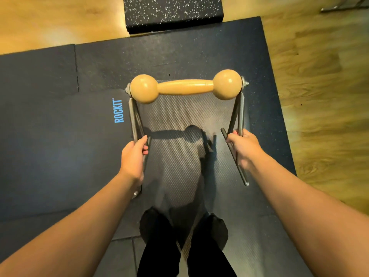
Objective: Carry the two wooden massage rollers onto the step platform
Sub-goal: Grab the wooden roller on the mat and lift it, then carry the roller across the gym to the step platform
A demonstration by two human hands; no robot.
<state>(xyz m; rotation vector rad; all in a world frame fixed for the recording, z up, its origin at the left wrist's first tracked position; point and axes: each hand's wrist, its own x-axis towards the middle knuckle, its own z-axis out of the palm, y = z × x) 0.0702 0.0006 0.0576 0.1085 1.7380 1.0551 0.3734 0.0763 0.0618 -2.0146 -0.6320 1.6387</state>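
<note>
Spanning crosswise ahead of both hands, the wooden massage roller [185, 87] is held above the textured mat [175, 156], its metal frame legs gripped by the left hand [133, 156] and right hand [244, 148]. The step platform [172, 14] lies straight ahead.

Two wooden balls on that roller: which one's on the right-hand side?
The ball at the image-right end of the wooden roller, above the right hand. The other ball sits above the left hand.

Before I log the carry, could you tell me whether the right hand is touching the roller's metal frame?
Touching: in the head view, the right hand wraps the wooden roller's grey metal frame.
</note>
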